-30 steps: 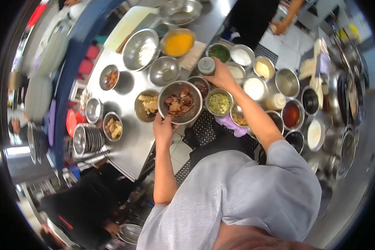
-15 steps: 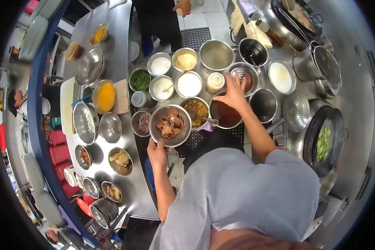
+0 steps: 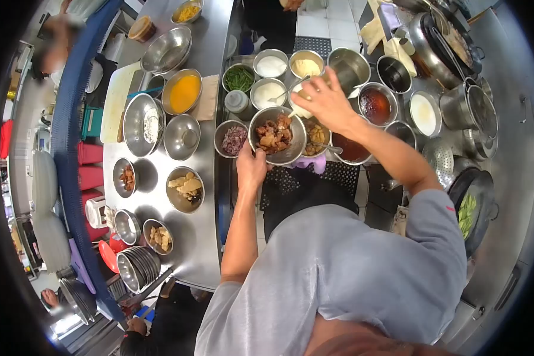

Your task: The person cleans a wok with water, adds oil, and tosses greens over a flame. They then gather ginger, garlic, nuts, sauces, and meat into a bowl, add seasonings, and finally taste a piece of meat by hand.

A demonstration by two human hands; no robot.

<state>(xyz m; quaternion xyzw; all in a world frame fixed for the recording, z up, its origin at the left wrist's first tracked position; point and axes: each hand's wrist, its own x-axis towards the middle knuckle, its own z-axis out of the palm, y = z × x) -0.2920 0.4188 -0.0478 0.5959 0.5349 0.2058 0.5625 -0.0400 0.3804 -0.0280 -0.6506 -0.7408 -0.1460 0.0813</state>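
Note:
My left hand (image 3: 252, 166) grips the near rim of a metal bowl (image 3: 299, 145) holding browned, cooked pieces of meat (image 3: 275, 135). Over that bowl's far right side, my right hand (image 3: 327, 105) is closed around a squeeze bottle, tipped so its pale nozzle (image 3: 293, 112) points down at the meat. Most of the bottle is hidden by the hand. Beside the held bowl are a container of chopped purple onion (image 3: 231, 139) and one of yellowish chunks in liquid (image 3: 318, 136) with a spoon in it.
Containers of white powder (image 3: 271, 63), chopped greens (image 3: 238, 78) and reddish sauce (image 3: 350, 148) surround my hands. On the left steel counter stand a bowl of orange liquid (image 3: 184, 94) and several food bowls. At right sits a wok with green vegetables (image 3: 467, 219). Another person's arm (image 3: 137, 326) shows at lower left.
My right hand has picked up the squeeze bottle from among the containers and brought it left, tipped over the meat bowl. My left hand still holds the bowl. The camera view has shifted.

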